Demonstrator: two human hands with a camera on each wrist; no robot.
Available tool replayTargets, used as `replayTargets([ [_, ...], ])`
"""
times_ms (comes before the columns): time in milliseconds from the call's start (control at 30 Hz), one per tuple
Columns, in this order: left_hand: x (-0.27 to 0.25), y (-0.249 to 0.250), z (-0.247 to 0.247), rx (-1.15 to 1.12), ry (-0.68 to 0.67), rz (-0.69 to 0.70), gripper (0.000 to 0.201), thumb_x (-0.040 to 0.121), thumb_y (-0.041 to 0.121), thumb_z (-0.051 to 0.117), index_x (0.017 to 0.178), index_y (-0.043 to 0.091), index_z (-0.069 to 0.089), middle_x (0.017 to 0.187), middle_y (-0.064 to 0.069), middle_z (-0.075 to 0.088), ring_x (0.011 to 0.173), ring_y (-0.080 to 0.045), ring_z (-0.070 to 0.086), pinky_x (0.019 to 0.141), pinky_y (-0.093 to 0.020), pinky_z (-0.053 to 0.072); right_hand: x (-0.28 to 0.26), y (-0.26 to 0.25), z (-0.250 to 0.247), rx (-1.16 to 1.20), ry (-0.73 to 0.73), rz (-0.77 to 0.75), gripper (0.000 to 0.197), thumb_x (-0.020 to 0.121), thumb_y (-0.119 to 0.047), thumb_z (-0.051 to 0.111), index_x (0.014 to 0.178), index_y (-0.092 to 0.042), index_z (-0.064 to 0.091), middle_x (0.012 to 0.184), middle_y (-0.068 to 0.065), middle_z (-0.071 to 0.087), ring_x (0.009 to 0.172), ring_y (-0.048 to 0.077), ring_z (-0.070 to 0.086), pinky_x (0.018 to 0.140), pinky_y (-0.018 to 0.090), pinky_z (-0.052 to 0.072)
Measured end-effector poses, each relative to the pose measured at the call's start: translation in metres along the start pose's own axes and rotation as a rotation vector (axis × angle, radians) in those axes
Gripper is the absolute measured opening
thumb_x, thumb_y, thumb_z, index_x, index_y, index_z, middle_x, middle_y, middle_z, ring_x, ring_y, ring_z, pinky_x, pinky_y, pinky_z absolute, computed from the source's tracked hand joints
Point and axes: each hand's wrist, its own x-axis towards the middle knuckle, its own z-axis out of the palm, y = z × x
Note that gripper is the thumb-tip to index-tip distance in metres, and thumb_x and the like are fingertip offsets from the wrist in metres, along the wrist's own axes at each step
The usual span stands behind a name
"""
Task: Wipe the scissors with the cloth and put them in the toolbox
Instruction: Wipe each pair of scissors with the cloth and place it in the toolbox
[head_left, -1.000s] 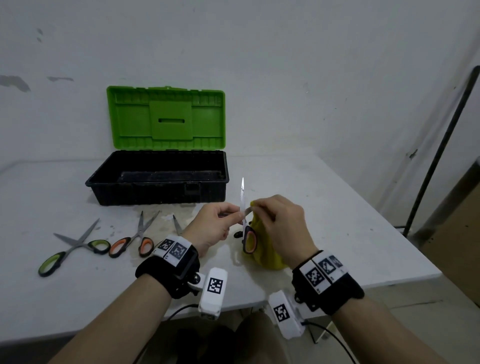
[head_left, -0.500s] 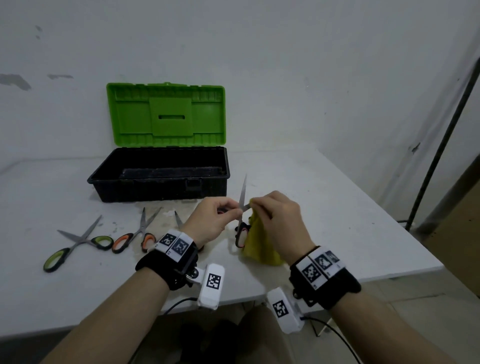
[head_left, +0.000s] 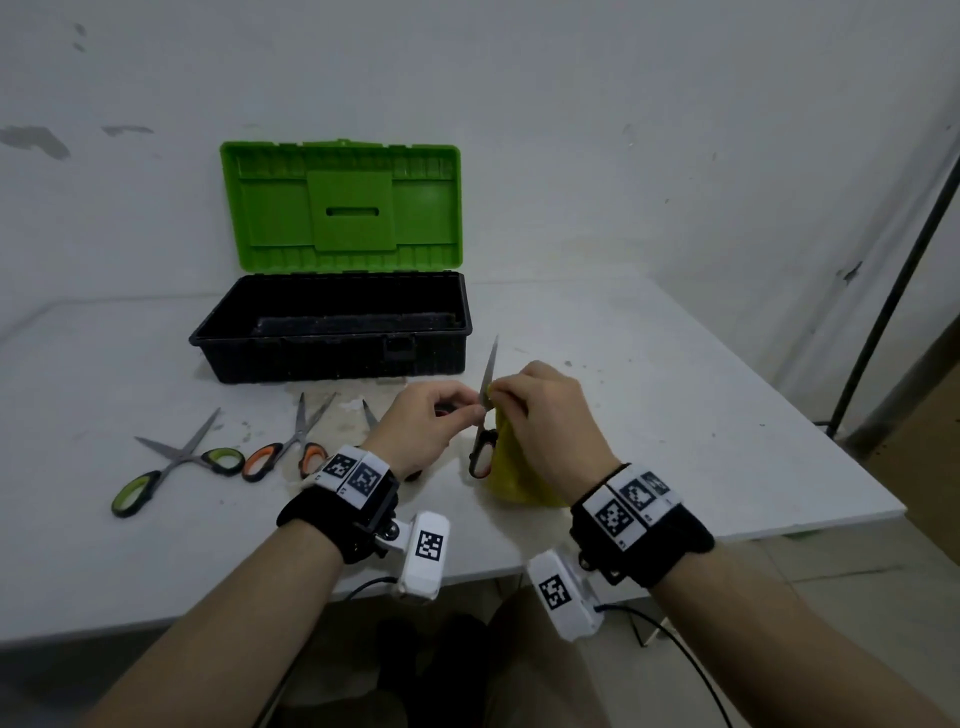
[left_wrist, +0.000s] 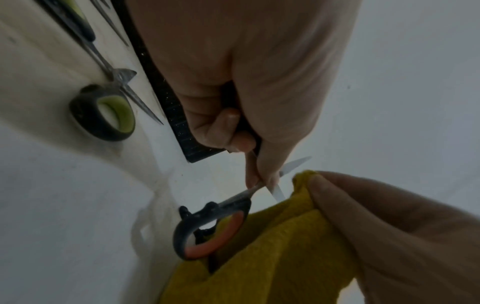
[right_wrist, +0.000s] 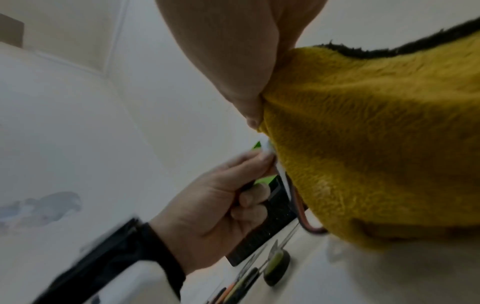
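My left hand (head_left: 435, 421) pinches one blade of the orange-handled scissors (head_left: 482, 452), which stand open above the table with the other blade pointing up. In the left wrist view the left hand (left_wrist: 255, 179) holds the scissors (left_wrist: 207, 232) by the blade near the pivot. My right hand (head_left: 540, 415) grips the yellow cloth (head_left: 514, 478) and presses it against the blade. The cloth (right_wrist: 376, 144) fills the right wrist view. The toolbox (head_left: 332, 332), black with a green lid raised, stands open behind the hands.
Two more pairs of scissors lie left of my hands: a green-handled pair (head_left: 171, 467) and an orange-handled pair (head_left: 291, 447). A blade tip (head_left: 370, 414) shows behind my left hand. The white table's edge (head_left: 779, 530) runs close on the right; a dark pole (head_left: 893, 270) leans there.
Both hands have moved slightly away from me with the scissors, and the upright blade has tilted a little to the right. The right hand stays on the cloth at the blade.
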Motion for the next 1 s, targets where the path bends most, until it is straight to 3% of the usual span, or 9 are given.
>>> replayTargets([
  [167, -0.003, 0.001, -0.005, 0.024, 0.037, 0.024, 0.010, 0.091, 0.017, 0.068, 0.097, 0.012, 0.075, 0.078, 0.009, 0.068, 0.063, 0.008, 0.057, 0.057, -0.008, 0.042, 0.010, 0.014, 0.004, -0.003, 0.016, 0.085, 0.017, 0.094, -0.017, 0.057, 0.093, -0.016, 0.074, 0.088, 0.005, 0.059, 0.082, 0.020, 0.055, 0.076, 0.030, 0.044],
  [267, -0.004, -0.005, -0.005, -0.076, 0.072, -0.063, 0.008, 0.091, 0.014, 0.068, 0.095, 0.009, 0.073, 0.077, 0.003, 0.070, 0.051, 0.004, 0.053, 0.050, -0.010, 0.037, 0.018, 0.023, -0.002, 0.003, 0.084, 0.164, 0.017, 0.093, -0.015, 0.058, 0.094, -0.013, 0.075, 0.089, 0.005, 0.061, 0.086, 0.022, 0.058, 0.078, 0.032, 0.047],
  [367, -0.004, -0.005, -0.003, -0.200, 0.079, -0.160, 0.007, 0.093, 0.014, 0.067, 0.091, 0.009, 0.071, 0.076, -0.002, 0.071, 0.045, -0.006, 0.042, 0.045, -0.020, 0.034, 0.012, 0.015, -0.002, 0.025, 0.111, 0.076, 0.014, 0.091, -0.014, 0.061, 0.095, -0.012, 0.075, 0.087, 0.005, 0.063, 0.083, 0.019, 0.058, 0.077, 0.028, 0.046],
  [433, -0.004, -0.004, -0.002, -0.254, 0.054, -0.180, 0.007, 0.092, 0.014, 0.067, 0.093, 0.008, 0.071, 0.075, -0.002, 0.070, 0.046, -0.010, 0.039, 0.044, -0.020, 0.033, 0.004, 0.005, 0.003, 0.045, 0.062, 0.006, 0.013, 0.090, -0.013, 0.062, 0.094, -0.011, 0.075, 0.088, 0.006, 0.062, 0.081, 0.019, 0.058, 0.076, 0.028, 0.045],
  [567, -0.003, -0.001, 0.001, -0.296, 0.034, -0.188, 0.007, 0.091, 0.012, 0.068, 0.095, 0.006, 0.070, 0.069, 0.002, 0.069, 0.047, -0.010, 0.038, 0.042, -0.017, 0.033, 0.003, 0.010, 0.011, 0.031, 0.030, 0.005, 0.015, 0.092, -0.015, 0.060, 0.094, -0.012, 0.074, 0.089, 0.006, 0.061, 0.082, 0.022, 0.058, 0.076, 0.032, 0.047],
  [767, -0.005, -0.004, -0.001, -0.264, 0.089, -0.178, 0.005, 0.091, 0.011, 0.069, 0.086, 0.013, 0.070, 0.064, 0.005, 0.068, 0.044, -0.007, 0.040, 0.043, -0.018, 0.033, 0.014, 0.026, -0.001, 0.035, 0.176, 0.078, 0.015, 0.092, -0.014, 0.061, 0.096, -0.012, 0.075, 0.088, 0.005, 0.064, 0.083, 0.020, 0.060, 0.080, 0.034, 0.049],
  [900, -0.004, -0.002, -0.002, -0.268, 0.079, -0.161, 0.005, 0.092, 0.014, 0.068, 0.087, 0.015, 0.070, 0.068, 0.004, 0.068, 0.046, -0.007, 0.041, 0.044, -0.018, 0.034, 0.002, 0.003, 0.012, 0.030, 0.075, -0.065, 0.013, 0.091, -0.014, 0.062, 0.093, -0.011, 0.074, 0.087, 0.007, 0.063, 0.079, 0.021, 0.059, 0.074, 0.030, 0.047],
  [1000, -0.006, -0.001, -0.004, -0.271, 0.080, -0.136, 0.005, 0.092, 0.013, 0.068, 0.088, 0.013, 0.070, 0.068, 0.003, 0.066, 0.045, -0.006, 0.040, 0.042, -0.017, 0.033, 0.006, 0.006, 0.019, 0.028, 0.048, -0.045, 0.015, 0.092, -0.016, 0.061, 0.095, -0.012, 0.074, 0.088, 0.006, 0.063, 0.080, 0.020, 0.059, 0.075, 0.030, 0.048],
])
